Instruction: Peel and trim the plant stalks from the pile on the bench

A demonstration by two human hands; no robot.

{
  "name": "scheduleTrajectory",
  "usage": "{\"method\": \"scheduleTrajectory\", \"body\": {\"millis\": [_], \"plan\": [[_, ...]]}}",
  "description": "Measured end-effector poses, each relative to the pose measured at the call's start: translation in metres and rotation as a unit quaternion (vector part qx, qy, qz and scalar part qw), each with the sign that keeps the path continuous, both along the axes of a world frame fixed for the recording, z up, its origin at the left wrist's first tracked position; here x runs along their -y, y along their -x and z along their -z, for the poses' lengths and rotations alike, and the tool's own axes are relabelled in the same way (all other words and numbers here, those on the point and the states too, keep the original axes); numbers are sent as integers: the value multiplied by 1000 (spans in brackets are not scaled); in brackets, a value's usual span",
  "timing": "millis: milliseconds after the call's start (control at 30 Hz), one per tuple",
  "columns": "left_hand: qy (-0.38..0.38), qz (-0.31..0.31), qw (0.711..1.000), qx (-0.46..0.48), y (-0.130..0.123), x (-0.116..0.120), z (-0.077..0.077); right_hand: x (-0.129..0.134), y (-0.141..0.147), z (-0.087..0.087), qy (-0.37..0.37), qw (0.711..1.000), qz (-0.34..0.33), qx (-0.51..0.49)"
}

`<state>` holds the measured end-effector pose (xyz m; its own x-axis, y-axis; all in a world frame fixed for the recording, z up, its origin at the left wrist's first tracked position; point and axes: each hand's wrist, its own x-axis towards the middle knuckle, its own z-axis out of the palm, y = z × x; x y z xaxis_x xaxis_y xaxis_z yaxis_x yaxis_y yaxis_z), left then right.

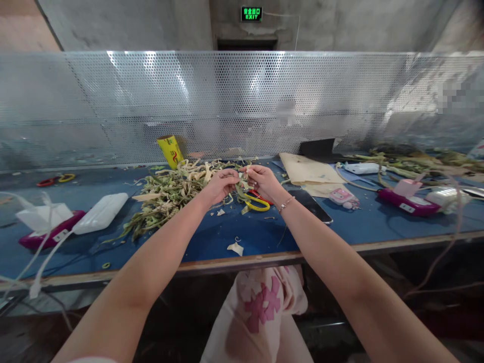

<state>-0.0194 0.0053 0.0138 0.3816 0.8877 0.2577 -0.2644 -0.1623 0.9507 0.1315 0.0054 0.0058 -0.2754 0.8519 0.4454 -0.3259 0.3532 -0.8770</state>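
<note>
Fingertips nearly meeting above a blue desk [253, 237], a person's left hand [220, 185] and right hand [263, 180] pinch a small piece of pale green plant [240, 188] between them, thumbs and forefingers drawn together on it. The piece sits directly in the narrow gap between the hands, to the right of the left hand and to the left of the right, and seems nearer the left fingertips; its long axis appears to run downward, toward the person, though its exact outline is too small to tell. Just below the right hand, scissors [260, 208] with yellow and red handles lie on the desk, loops toward the person. Beside the left hand, on its outer side, spreads a heap of wilted plants [162, 196], a yellow tub [170, 152] tilted at its back edge. Past the right wrist lie a dark phone [310, 205], a sheet of brown paper [312, 169] and a pink pouch [342, 197], while a pale scrap [236, 248] rests near the desk's front edge. Farther out, a purple power strip [408, 202] stands at right near more long stems [419, 164], and a white box [101, 213] lies at left. A perforated metal screen [151, 101] backs the desk, beneath a green exit sign [251, 14] on the wall.
</note>
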Motion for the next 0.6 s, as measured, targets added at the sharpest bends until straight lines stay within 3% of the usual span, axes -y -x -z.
{"method": "scheduleTrajectory", "body": {"millis": [233, 600], "plan": [[12, -52, 998, -46, -2, -1, 1, -5, -4, -1, -19, 998, 30, 51], [-185, -119, 951, -217, 4, -3, -1, -4, -5, -4, -22, 989, 72, 128]]}}
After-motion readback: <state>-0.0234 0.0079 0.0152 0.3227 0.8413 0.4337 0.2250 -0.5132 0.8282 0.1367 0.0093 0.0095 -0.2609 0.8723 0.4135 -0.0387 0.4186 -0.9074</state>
